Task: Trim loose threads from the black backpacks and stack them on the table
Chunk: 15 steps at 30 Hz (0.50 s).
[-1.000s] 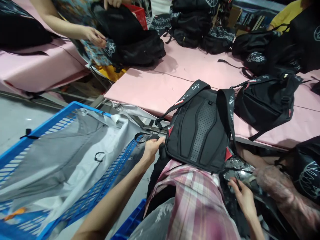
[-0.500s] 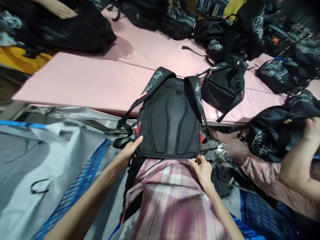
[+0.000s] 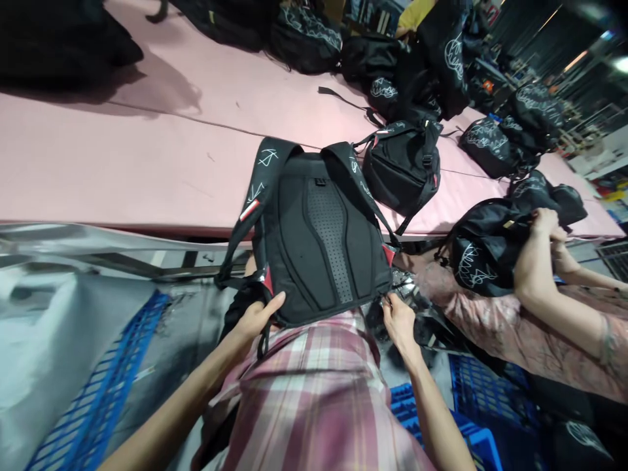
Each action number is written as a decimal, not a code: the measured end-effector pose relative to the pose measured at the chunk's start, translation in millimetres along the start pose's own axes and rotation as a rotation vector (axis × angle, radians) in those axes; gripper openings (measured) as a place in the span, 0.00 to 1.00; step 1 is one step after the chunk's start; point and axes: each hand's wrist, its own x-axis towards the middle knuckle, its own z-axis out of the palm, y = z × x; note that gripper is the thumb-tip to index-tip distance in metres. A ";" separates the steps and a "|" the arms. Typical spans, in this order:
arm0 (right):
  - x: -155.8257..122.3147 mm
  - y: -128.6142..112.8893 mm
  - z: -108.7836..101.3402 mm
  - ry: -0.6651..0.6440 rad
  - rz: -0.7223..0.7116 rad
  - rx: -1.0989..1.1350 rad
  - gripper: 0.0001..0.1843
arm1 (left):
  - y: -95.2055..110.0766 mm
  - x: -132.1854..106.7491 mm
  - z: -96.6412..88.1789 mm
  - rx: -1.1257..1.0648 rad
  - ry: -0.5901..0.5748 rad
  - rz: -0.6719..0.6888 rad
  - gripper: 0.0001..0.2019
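Observation:
A black backpack (image 3: 289,242) rests against my lap and the table edge, its padded back panel and two shoulder straps facing up. My left hand (image 3: 258,318) grips its lower left corner, thumb on top and the other fingers hidden beneath. At the lower right corner, my right hand (image 3: 398,319) pinches the bottom edge. Small red tabs show at both lower sides of the backpack. White scribble prints mark the straps. Plaid cloth (image 3: 314,392) covers my lap under the bag.
A pink table (image 3: 171,170) runs across in front. On it lie another black backpack (image 3: 405,167) and several printed black bags (image 3: 307,39). To the right, a co-worker's hands (image 3: 544,226) handle a black bag (image 3: 483,248). Blue crates (image 3: 471,438) stand low down.
The backpack has tilted, its lower right corner rising and its lower left corner dropping, with both hands still on it. My view has turned to the right.

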 end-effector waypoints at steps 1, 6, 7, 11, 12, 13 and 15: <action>-0.3 -0.7 -1.4 0.012 -0.014 0.009 0.15 | 0.6 -0.9 0.3 0.008 0.006 -0.004 0.16; -19.7 -45.8 1.6 -0.030 -0.222 0.052 0.11 | 8.8 -11.6 17.2 0.017 0.082 -0.014 0.15; -25.3 -62.8 3.7 -0.091 -0.319 0.056 0.10 | 10.2 -13.3 21.8 0.011 0.068 -0.013 0.15; -40.2 -123.8 8.4 -0.279 -0.509 0.036 0.07 | 12.7 -16.0 34.3 -0.020 0.012 -0.016 0.18; -41.1 -131.7 7.8 -0.298 -0.498 0.032 0.07 | 12.5 -15.5 35.0 -0.018 -0.001 -0.011 0.19; -40.9 -135.8 6.8 -0.312 -0.481 0.034 0.07 | 11.9 -14.4 34.6 -0.016 -0.020 -0.001 0.20; -37.7 -135.2 4.9 -0.336 -0.468 0.066 0.06 | 9.3 -11.0 29.1 -0.010 -0.067 0.026 0.23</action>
